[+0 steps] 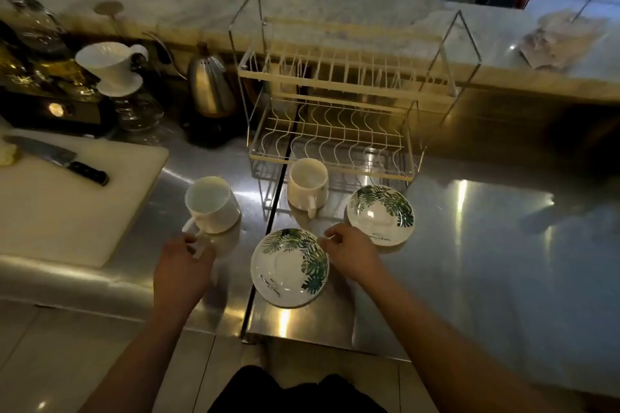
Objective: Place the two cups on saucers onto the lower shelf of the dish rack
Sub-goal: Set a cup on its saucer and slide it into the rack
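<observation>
The left hand [183, 261] is pinching the left cup's [211, 204] handle; the right hand [349, 251], loosely curled, is touching the near saucer's [290, 266] rim. Both cups are sitting on the table [469, 245], off their saucers; pairing should come next.

Dim light glints off a steel surface [486, 245] filling the middle of the frame. A marble ledge [188, 7] runs across the top. Pale floor tiles [50, 345] show at the lower left; a white cutting board [67, 211] lies at left.
</observation>
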`<action>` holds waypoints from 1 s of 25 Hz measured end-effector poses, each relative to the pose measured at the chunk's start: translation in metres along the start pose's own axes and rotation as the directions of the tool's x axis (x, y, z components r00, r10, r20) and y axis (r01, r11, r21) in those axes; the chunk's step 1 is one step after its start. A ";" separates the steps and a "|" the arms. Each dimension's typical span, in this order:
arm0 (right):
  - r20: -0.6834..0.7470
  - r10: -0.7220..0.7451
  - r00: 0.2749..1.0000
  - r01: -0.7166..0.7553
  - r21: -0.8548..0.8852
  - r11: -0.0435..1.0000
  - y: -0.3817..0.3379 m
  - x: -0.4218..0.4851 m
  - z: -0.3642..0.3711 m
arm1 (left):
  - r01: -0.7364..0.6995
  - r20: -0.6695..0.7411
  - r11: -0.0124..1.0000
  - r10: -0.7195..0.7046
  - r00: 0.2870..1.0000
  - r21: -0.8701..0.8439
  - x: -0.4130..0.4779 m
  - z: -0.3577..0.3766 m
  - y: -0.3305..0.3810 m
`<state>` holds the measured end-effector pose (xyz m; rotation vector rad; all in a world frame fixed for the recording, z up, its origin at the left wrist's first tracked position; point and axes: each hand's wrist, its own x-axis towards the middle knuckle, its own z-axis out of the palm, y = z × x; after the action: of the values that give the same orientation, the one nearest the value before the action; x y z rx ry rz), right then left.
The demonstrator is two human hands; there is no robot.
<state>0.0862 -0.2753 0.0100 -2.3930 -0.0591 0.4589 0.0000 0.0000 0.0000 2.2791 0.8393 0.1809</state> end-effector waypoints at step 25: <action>-0.157 0.138 0.978 -0.117 0.139 0.983 -0.042 0.064 0.006 | 0.115 0.181 0.949 -0.063 0.981 -0.292 0.053 -0.010 -0.012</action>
<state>0.1474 -0.2291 0.0128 -2.3066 0.1949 0.3106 0.0318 0.0453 -0.0059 1.9363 0.7668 0.0667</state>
